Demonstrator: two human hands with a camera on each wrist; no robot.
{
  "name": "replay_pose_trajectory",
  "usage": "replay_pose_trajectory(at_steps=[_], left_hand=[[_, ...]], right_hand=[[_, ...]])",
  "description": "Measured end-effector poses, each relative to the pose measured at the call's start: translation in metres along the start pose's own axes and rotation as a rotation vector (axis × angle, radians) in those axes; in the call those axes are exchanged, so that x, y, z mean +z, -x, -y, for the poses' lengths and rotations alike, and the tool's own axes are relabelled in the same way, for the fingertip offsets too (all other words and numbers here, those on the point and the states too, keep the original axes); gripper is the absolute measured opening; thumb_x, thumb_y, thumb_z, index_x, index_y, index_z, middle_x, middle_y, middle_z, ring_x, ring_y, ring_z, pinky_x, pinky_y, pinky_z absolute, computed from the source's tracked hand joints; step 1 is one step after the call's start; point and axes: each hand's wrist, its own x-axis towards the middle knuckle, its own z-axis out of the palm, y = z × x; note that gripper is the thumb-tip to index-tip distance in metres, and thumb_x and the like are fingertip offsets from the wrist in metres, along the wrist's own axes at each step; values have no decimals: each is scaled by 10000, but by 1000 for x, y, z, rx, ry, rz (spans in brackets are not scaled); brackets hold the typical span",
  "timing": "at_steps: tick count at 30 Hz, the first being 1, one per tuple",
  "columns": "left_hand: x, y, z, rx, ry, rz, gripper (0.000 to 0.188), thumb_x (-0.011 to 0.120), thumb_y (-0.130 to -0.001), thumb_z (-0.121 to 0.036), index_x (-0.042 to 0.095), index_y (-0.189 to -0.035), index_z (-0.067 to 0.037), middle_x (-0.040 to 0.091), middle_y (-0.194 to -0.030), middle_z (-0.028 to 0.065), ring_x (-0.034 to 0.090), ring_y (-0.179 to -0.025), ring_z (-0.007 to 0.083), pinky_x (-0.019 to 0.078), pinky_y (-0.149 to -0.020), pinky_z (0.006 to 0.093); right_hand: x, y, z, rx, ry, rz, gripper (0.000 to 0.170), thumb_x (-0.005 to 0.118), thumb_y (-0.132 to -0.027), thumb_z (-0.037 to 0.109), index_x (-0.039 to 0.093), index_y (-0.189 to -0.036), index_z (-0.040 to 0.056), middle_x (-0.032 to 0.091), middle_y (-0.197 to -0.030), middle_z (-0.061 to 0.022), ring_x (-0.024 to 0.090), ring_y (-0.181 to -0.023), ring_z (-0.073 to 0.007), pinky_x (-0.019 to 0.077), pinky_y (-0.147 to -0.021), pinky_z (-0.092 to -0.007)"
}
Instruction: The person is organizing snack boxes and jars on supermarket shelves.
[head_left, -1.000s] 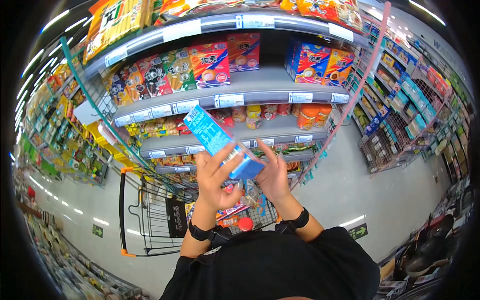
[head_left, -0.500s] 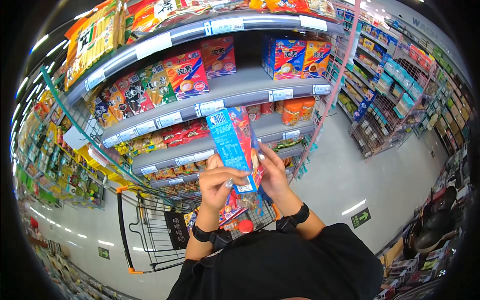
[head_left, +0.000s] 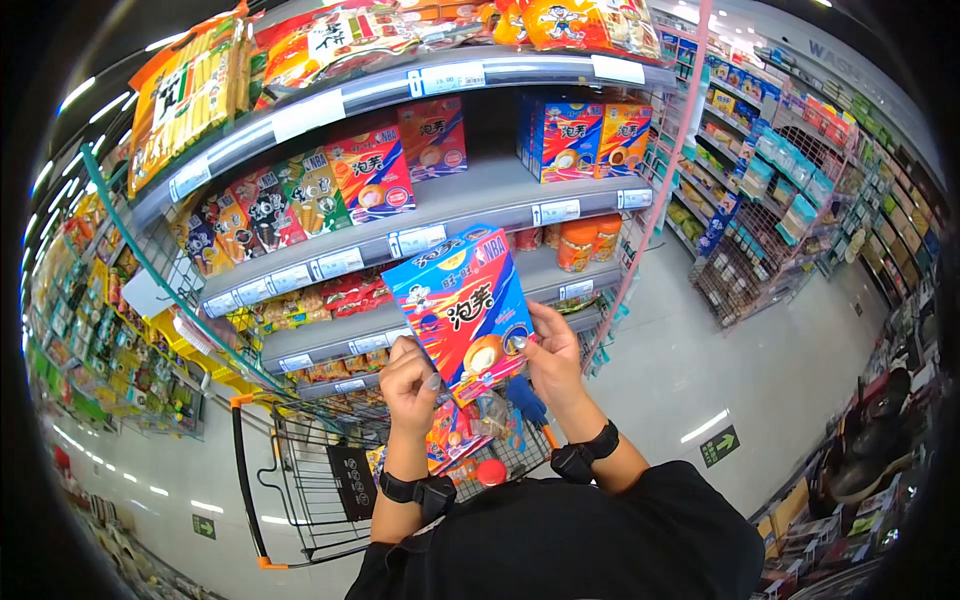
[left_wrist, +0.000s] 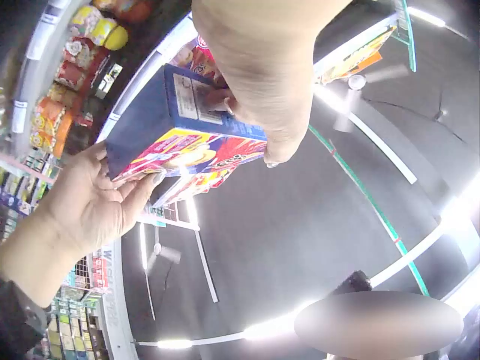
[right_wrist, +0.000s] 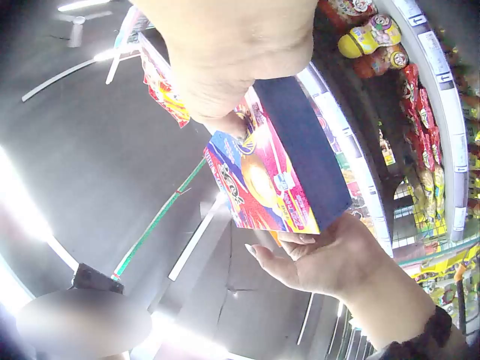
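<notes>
A blue and red snack box (head_left: 468, 318) with a cream puff picture is held up in front of the shelves, its front face towards the head camera and its top tilted. My left hand (head_left: 408, 385) grips the lower left edge, fingers curled. At the lower right side, my right hand (head_left: 556, 358) holds it with the thumb over the front. From the left wrist, the box's dark blue narrow side (left_wrist: 142, 120) shows between both hands. The right wrist view shows the left hand (right_wrist: 337, 259) at the box's bottom.
Similar cream puff boxes (head_left: 370, 172) stand on the shelf ahead, with more boxes (head_left: 565, 135) further right. Below me is a shopping cart (head_left: 300, 480) holding snack packs and a red-lidded jar (head_left: 491, 472). A pink shelf post (head_left: 690, 120) rises at the right.
The box has turned in my hands from its light blue side panel to its front face. Both hands have shifted their hold to its lower sides.
</notes>
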Motion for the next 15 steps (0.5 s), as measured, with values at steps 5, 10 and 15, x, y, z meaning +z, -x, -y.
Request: replay_pose_trajectory(at_steps=[5,10,15], left_hand=[[3,0,-2,25,-93,-13,419,700,-720,-257,396,-520,-50,426,-564,49,381,-665,220,322,-618,327],[4,-4,0,99,-319,5,364,739,-587,-175,397,-504,-79,414,-555,54,406,-662,249,340,-621,343],[10,-3,-1,131,-429,44,339,736,-542,-136,404,-488,-97,438,-557,43,430,-629,251,347,-621,352]], right_hand=[[4,0,3,-30,55,38,555,659,-781,-29,429,-1287,-25,516,-1274,-147,490,-1179,-211,380,-998,-339],[8,-3,2,-94,152,30,661,642,-763,-73,344,-1351,-24,457,-1334,-162,438,-1233,-215,342,-1031,-345],[3,-4,-9,-113,240,44,742,630,-733,-113,287,-1384,-19,398,-1381,-161,374,-1286,-208,293,-1062,-337]])
